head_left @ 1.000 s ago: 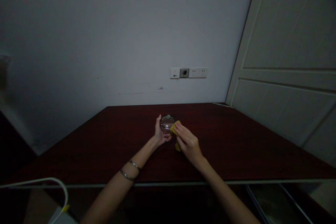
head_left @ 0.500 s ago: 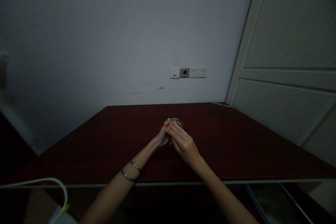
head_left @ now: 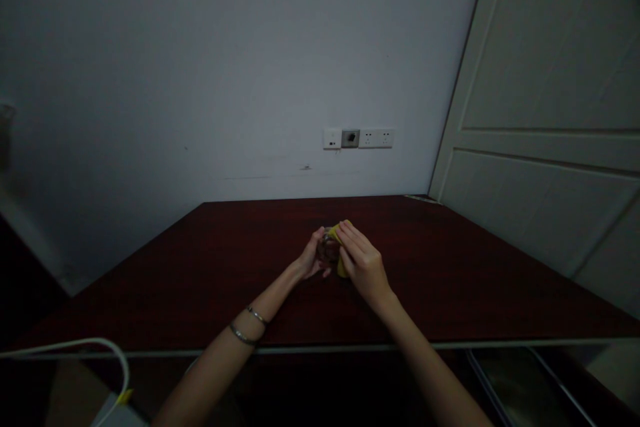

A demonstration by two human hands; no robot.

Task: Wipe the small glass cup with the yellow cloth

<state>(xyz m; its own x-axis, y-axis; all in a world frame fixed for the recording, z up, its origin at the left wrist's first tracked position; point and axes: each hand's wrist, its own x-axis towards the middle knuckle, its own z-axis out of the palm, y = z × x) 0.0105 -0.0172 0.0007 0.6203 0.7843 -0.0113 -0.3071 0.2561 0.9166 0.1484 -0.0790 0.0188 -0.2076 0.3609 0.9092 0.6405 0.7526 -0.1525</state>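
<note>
Above the middle of the dark red table [head_left: 240, 247], my left hand [head_left: 311, 259] grips a small, clear, round vessel [head_left: 327, 250] that looks like a glass; the dim light hides its exact shape. Its fingers wrap around the left side and underneath. My right hand [head_left: 364, 263] is closed on a yellow cloth [head_left: 343, 268] and presses it against the vessel's right rim. Part of the cloth hangs below the right fingers. Two metal bangles [head_left: 250, 325] sit on my left forearm.
A wall with several sockets [head_left: 367, 139] stands behind the table. To the right is a pale panelled door [head_left: 540, 147]. A white cable [head_left: 113, 350] loops at the table's front left edge. An open drawer-like space [head_left: 525, 380] lies below the front right.
My right hand has moved right with the yellow cloth, from across the vessel's front to its right rim. More of the vessel now shows. My left hand stays nearly in place.
</note>
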